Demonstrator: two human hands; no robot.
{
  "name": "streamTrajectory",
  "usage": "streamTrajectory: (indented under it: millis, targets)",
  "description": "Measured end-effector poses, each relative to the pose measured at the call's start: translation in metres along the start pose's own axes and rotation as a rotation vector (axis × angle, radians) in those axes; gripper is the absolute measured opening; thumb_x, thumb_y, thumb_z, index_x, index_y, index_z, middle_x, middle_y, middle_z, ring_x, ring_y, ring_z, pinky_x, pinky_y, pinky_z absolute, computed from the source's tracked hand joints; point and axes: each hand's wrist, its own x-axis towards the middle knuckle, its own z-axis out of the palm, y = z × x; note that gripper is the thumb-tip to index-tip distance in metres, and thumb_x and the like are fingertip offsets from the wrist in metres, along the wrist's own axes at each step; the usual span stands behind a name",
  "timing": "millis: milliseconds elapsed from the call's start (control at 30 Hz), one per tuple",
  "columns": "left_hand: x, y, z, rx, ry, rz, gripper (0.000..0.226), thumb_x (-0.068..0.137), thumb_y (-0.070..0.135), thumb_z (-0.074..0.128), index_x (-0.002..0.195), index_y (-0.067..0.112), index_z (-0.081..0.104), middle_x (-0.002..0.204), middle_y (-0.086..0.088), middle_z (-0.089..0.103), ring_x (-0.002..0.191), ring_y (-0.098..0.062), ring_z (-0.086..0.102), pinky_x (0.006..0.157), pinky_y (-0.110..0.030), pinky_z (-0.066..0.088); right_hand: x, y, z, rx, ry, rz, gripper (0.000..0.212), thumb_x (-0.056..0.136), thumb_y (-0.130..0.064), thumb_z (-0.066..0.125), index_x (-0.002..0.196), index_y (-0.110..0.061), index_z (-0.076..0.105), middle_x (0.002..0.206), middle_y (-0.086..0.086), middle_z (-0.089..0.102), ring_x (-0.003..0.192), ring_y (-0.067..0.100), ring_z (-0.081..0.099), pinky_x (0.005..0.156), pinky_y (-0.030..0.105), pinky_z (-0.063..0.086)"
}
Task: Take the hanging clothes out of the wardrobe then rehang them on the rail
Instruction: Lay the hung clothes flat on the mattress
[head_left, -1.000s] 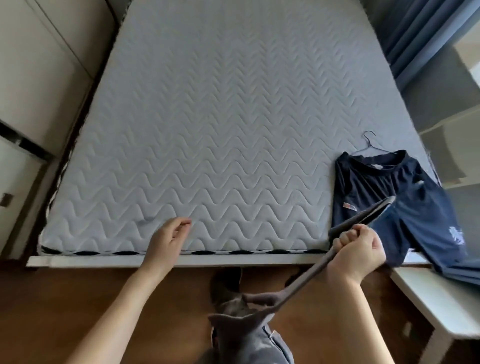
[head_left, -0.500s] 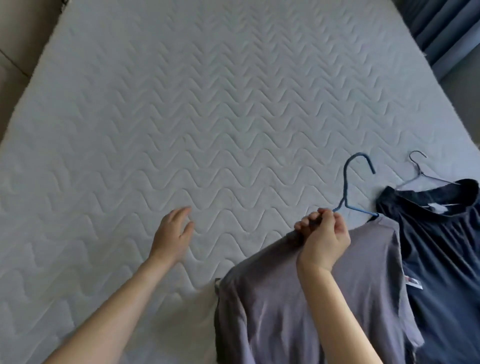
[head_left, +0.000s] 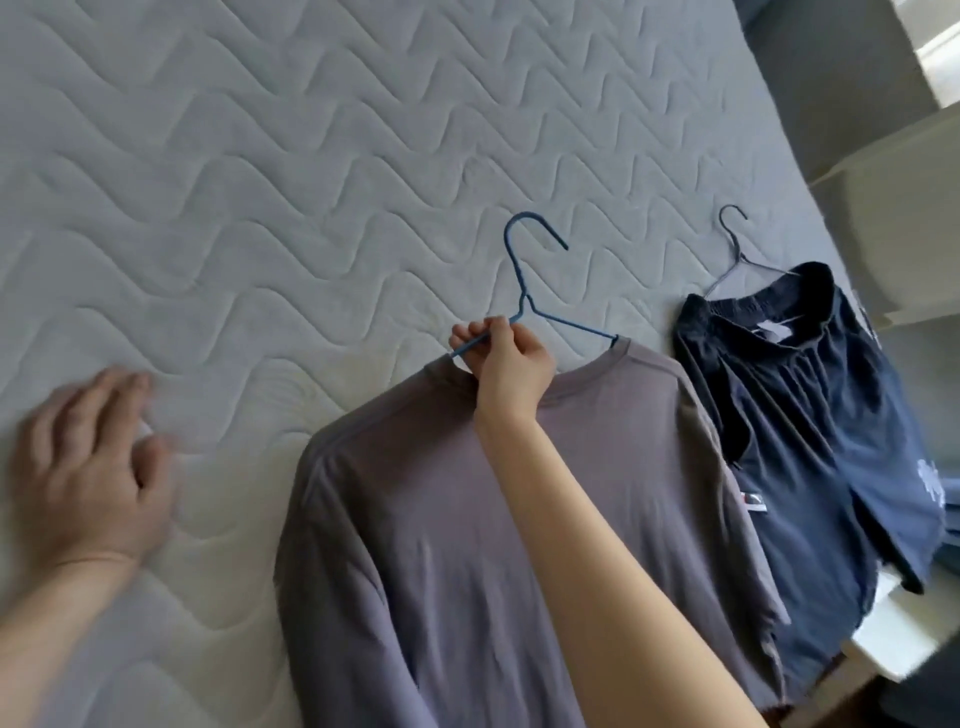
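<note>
A grey-purple long-sleeved shirt (head_left: 415, 519) lies flat on the quilted mattress (head_left: 260, 182), still on its blue wire hanger (head_left: 519, 270), whose hook points up the bed. My right hand (head_left: 506, 364) is shut on the hanger's left shoulder wire at the shirt's collar. My left hand (head_left: 88, 467) is blurred, fingers spread, resting on or just over the mattress to the shirt's left. A pair of dark navy shorts (head_left: 810, 441) on a grey wire hanger (head_left: 735, 249) lies to the shirt's right.
The mattress edge runs down the right side beyond the shorts. White furniture (head_left: 893, 171) stands at the right, with a white surface (head_left: 893, 639) at the lower right under the shorts' hem. The wardrobe and rail are out of view.
My right hand carried the shirt on its hanger up from below the bed's edge and laid it flat on the mattress. My left hand slid left and nearer. The camera moved closer.
</note>
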Motion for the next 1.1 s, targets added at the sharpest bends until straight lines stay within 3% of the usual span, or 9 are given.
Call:
streamTrajectory:
  millis: [100,467,567,667,800,867,933,1000,1100]
  targets:
    - [0.001,0.048,-0.030,0.069,0.123,-0.051,0.054,0.087,0.023,0.047,0.139,0.012,0.054,0.144,-0.013,0.050,0.130,-0.041,0.045,0.114,-0.045,0.029,0.012,0.004,0.030,-0.039,-0.018,0.015,0.018,0.097,-0.005,0.048,0.084,0.003,0.058,0.076,0.022,0.058,0.068,0.029,0.068,0.065,0.034,0.060]
    - [0.003,0.037,-0.021,0.162,0.153,0.003,0.052,0.090,0.027,0.039,0.136,0.009,0.058,0.143,-0.014,0.053,0.127,-0.043,0.047,0.110,-0.052,0.034,0.071,0.010,0.074,-0.256,0.059,0.053,0.023,0.099,-0.007,0.045,0.085,0.005,0.058,0.072,0.013,0.063,0.058,0.023,0.067,0.049,0.026,0.056]
    - [0.003,0.037,-0.019,0.171,0.159,-0.002,0.052,0.090,0.026,0.040,0.136,0.010,0.058,0.143,-0.014,0.053,0.128,-0.043,0.046,0.111,-0.051,0.034,0.082,0.007,0.073,-0.760,0.078,-0.171,0.026,0.096,-0.010,0.045,0.078,0.000,0.060,0.069,0.010,0.060,0.060,0.018,0.059,0.059,0.027,0.045]
    - [0.002,0.035,-0.018,0.195,0.156,0.003,0.052,0.089,0.026,0.042,0.136,0.013,0.059,0.143,-0.013,0.053,0.129,-0.041,0.045,0.111,-0.050,0.034,0.088,-0.002,0.074,-1.267,0.016,-0.302,0.028,0.095,-0.010,0.040,0.102,0.003,0.064,0.095,0.017,0.065,0.089,0.031,0.061,0.069,0.029,0.037]
    - [0.002,0.033,-0.015,0.184,0.167,-0.014,0.054,0.086,0.026,0.046,0.137,0.015,0.058,0.143,-0.012,0.053,0.129,-0.040,0.045,0.112,-0.048,0.033,0.086,-0.013,0.070,-1.528,-0.104,-0.289,0.036,0.098,-0.011,0.034,0.118,0.004,0.060,0.121,0.023,0.062,0.111,0.037,0.059,0.083,0.033,0.044]
    - [0.001,0.035,-0.020,0.186,0.158,-0.027,0.055,0.084,0.026,0.048,0.137,0.016,0.058,0.142,-0.012,0.053,0.128,-0.040,0.046,0.111,-0.048,0.033,0.078,-0.022,0.067,-1.527,-0.213,-0.229,0.038,0.101,-0.013,0.031,0.120,0.005,0.058,0.123,0.025,0.059,0.114,0.039,0.056,0.091,0.039,0.045]
    - [0.004,0.039,-0.028,0.198,0.075,-0.054,0.056,0.082,0.028,0.048,0.137,0.017,0.058,0.143,-0.011,0.053,0.127,-0.039,0.046,0.110,-0.047,0.033,0.064,-0.031,0.059,-1.352,-0.212,-0.160,0.041,0.101,-0.026,0.033,0.108,0.002,0.062,0.115,0.024,0.063,0.106,0.039,0.059,0.090,0.043,0.048]
    - [0.010,0.043,-0.043,0.158,-0.092,-0.099,0.061,0.079,0.035,0.043,0.135,0.016,0.059,0.143,-0.011,0.053,0.128,-0.037,0.047,0.109,-0.046,0.034,0.030,-0.040,0.050,-0.959,-0.182,-0.056,0.037,0.098,-0.032,0.039,0.093,-0.002,0.060,0.098,0.020,0.067,0.084,0.035,0.064,0.073,0.042,0.054]
    - [0.025,0.066,-0.103,-0.241,-0.350,-0.300,0.061,0.083,0.042,0.043,0.129,0.007,0.062,0.134,-0.015,0.059,0.124,-0.033,0.054,0.103,-0.036,0.038,-0.050,-0.064,0.037,-0.569,-0.282,-0.015,0.028,0.100,-0.025,0.044,0.091,-0.005,0.061,0.083,0.009,0.062,0.070,0.022,0.058,0.061,0.032,0.048]
